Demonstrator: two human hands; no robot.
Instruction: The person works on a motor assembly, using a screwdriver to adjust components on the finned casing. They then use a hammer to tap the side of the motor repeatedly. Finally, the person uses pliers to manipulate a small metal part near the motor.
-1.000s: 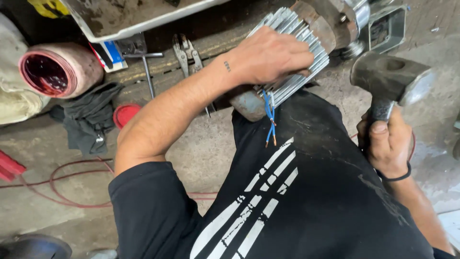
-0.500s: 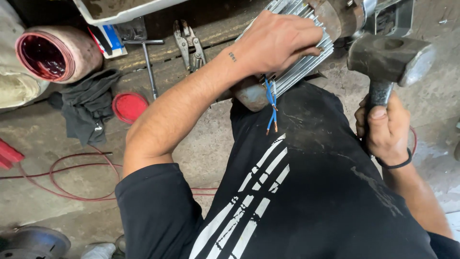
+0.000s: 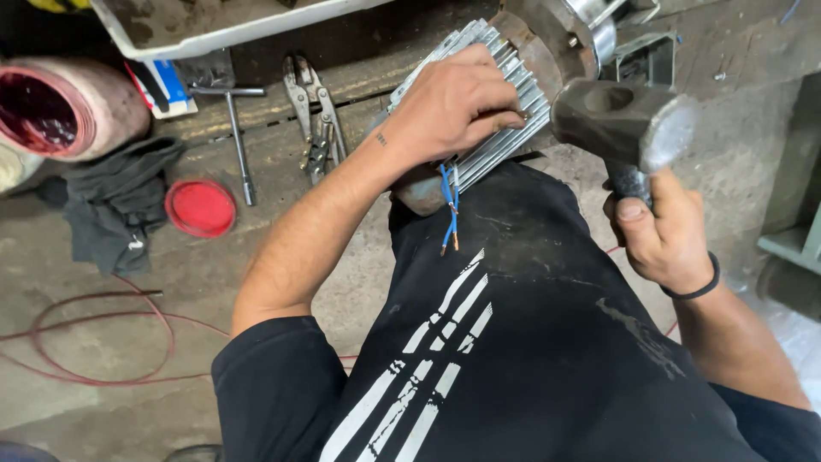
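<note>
- Looking down, I see the finned metal motor housing (image 3: 479,111) resting on my lap, against the black trousers (image 3: 530,325), with its rusty end plate (image 3: 547,38) pointing away from me.
- My left hand (image 3: 453,107) lies flat on top of the housing, fingers spread over the grey fins and pressing on them; it is not wrapped around it.
- My right hand (image 3: 658,235) is closed tightly on the handle of a heavy sledge hammer (image 3: 620,120). The thumb is on top of the handle.
- The hammer head is just beside the right end of the housing, very close to my left fingertips; I cannot tell if it touches the metal.
- Two blue wires (image 3: 449,210) hang from the lower side of the housing, below my left wrist, and lie on the trousers.
- So the two hands are apart, with the housing under the left one and to the left of the right one.
- On the floor to my left lie pliers (image 3: 315,115), a T-shaped wrench (image 3: 239,137), a red lid (image 3: 200,207), a dark cloth (image 3: 111,205) and a red cable (image 3: 103,334).
</note>
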